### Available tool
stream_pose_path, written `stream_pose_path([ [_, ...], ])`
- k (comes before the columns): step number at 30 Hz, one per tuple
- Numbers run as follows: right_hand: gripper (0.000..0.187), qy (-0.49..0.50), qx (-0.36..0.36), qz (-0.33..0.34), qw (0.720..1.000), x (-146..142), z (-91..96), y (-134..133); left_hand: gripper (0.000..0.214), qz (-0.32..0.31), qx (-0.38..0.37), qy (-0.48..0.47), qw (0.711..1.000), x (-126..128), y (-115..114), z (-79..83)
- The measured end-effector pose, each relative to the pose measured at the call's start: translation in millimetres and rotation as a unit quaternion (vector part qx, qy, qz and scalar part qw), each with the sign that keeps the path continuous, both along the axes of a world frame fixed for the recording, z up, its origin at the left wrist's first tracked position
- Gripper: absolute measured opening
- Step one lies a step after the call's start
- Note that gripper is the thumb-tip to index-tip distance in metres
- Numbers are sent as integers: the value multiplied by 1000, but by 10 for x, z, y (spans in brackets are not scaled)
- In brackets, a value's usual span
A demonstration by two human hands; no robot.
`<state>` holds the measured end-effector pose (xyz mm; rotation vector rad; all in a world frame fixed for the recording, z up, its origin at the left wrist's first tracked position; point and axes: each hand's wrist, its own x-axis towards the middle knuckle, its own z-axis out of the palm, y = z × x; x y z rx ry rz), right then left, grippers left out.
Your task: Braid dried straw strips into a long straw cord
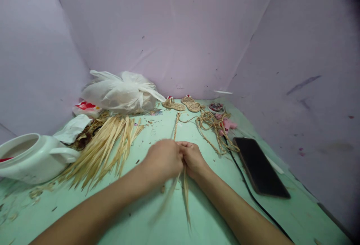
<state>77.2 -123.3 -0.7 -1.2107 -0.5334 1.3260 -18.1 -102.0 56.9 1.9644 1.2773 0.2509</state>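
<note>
My left hand (165, 158) and my right hand (192, 158) meet over the middle of the green surface. Both are closed on the near end of a braided straw cord (176, 127). From there the cord runs away from me, bends at its far end and leads right to a loose tangle of braid (209, 123). Loose straw strands (186, 196) hang toward me below the hands; one on the left is smeared by motion. The left hand is somewhat blurred. The fingertips partly hide the spot where the strands join the cord.
Dry straw strips (104, 151) fan out at left beside a white pot (36, 158). Behind them sits a white plastic bag (120, 91). Two small woven sandals (191, 104) lie near the back wall. A black phone (261, 168) and a dark cable (247, 188) lie at right.
</note>
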Motion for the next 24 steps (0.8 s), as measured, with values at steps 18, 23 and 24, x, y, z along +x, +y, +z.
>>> stream_pose_path([
  [18, 18, -415, 99, 48, 903, 120, -63, 0, 6, 34, 23, 16, 999, -53, 367, -254],
  [23, 21, -595, 106, 51, 795, 99, 0, -73, 9, 37, 44, -8, 998, -51, 367, -409],
  [24, 21, -620, 85, 57, 778, 99, 25, -89, 9, 35, 22, -28, 999, -49, 378, -448],
])
